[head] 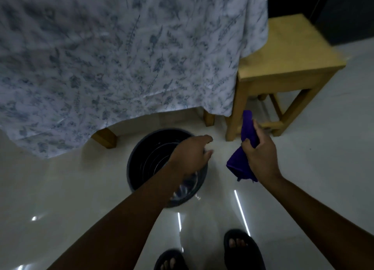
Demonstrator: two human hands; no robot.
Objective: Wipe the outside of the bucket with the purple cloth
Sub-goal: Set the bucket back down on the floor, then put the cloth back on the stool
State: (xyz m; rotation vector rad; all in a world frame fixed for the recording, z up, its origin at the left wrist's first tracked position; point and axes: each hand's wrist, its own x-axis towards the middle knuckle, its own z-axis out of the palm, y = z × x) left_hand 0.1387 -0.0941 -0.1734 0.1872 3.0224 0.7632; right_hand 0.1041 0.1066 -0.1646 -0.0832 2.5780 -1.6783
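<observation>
A dark round bucket point(145, 160) stands upright on the pale floor, its mouth facing up at me. My left hand point(192, 150) hovers over the bucket's right rim with fingers spread and nothing in it. My left forearm hides the near right part of the bucket. To the right of the bucket, my right hand point(261, 154) is shut on the purple cloth point(240, 160), which is bunched and sticks out above and below my fist. The cloth is apart from the bucket.
A table draped in a floral white cloth point(121, 57) rises behind the bucket, with wooden legs point(105, 137) showing. A wooden stool point(283, 67) stands at the right. My feet in dark sandals point(242, 249) are at the bottom on the glossy floor.
</observation>
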